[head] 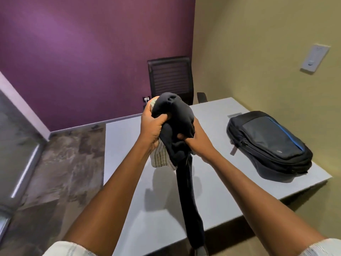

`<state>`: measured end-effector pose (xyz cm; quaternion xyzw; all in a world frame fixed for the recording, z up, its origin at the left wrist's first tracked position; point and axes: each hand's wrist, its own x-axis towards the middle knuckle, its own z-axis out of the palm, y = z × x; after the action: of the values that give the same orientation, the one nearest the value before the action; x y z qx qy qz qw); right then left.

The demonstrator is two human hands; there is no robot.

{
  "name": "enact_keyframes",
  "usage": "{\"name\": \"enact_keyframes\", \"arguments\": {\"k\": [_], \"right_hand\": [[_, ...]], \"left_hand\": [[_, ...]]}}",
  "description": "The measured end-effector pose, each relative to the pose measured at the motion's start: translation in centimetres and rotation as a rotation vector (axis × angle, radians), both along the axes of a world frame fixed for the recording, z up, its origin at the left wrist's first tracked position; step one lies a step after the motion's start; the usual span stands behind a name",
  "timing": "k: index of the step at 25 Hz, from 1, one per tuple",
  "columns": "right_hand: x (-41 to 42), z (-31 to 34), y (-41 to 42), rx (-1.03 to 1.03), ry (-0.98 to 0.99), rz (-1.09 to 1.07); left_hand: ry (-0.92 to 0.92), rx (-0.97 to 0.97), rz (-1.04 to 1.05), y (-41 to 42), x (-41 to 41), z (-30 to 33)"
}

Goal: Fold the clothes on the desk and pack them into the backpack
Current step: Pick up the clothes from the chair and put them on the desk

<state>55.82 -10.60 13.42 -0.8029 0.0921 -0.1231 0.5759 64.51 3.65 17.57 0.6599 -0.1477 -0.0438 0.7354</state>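
I hold a bundle of clothes in the air above the grey desk (217, 183). A black garment (177, 115) is bunched on top, and one long dark part of it hangs down to the desk's near edge. Under it sits a white striped garment (159, 157). My left hand (152, 126) grips the bundle from the left. Gripping the black cloth from the right and lower down is my right hand (197, 141). A black backpack (267, 145) with a blue trim lies flat on the right side of the desk, zipped shut as far as I can see.
A black office chair (170, 78) stands behind the desk against the purple wall. A yellow wall with a switch plate (314, 58) runs along the desk's right side. Patterned floor lies to the left of the desk.
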Motion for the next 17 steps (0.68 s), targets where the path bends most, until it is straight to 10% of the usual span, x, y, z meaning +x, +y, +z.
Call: {"name": "enact_keyframes", "arguments": {"k": [17], "right_hand": [[22.6, 0.4, -11.9, -0.064, -0.033, 0.277]], "left_hand": [[-0.002, 0.039, 0.190, -8.8, 16.4, 0.1]]}}
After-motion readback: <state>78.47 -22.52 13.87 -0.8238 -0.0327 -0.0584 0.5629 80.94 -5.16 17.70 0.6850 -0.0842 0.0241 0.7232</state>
